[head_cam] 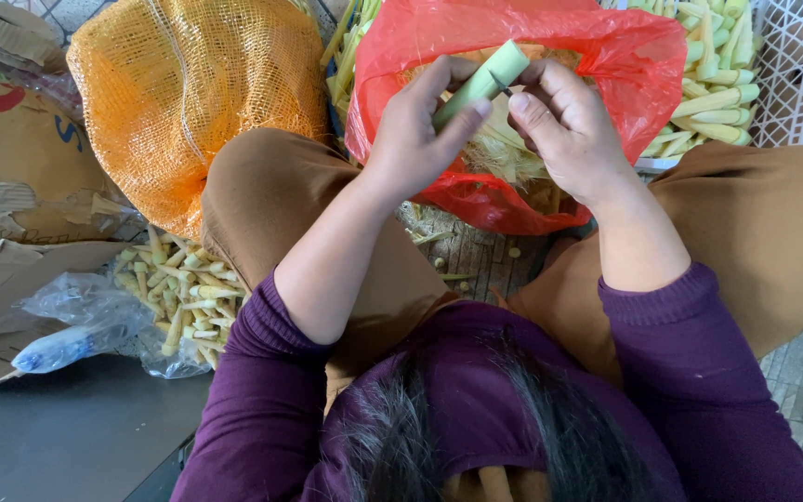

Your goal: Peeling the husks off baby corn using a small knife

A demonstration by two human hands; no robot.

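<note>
Right now we see our left hand [413,130] wrapped around the lower half of a pale green, husked baby corn ear [481,82], thumb and fingers closed firmly on it, tip pointing up and away over the open red plastic bag [606,56]. Our right hand [564,125] is pinched shut on what looks like a small thin dark blade [502,88], pressed against the husk near the top; the tool is mostly hidden, so we cannot tell its full shape. Risk, as we judge it: the blade sits just beside the left thumb and fingertips, so a slip along the smooth husk could nick them; pressing too deep could also slice the cob inside. The ear is held above the bag's mouth, so a loose grip would likely drop it among the waste. Containers: the red bag between the knees holds yellowish husk strips and silk. A white plastic lattice crate [792,74] at upper right holds peeled pale yellow baby corn cobs [713,102]. A clear plastic bag [95,316] lies at left on the floor beside a heap of short trimmed corn pieces [183,293]. An orange mesh sack [188,93] stands bulging at upper left, contents unclear. Torn brown cardboard [20,177] lies next to it.
</note>
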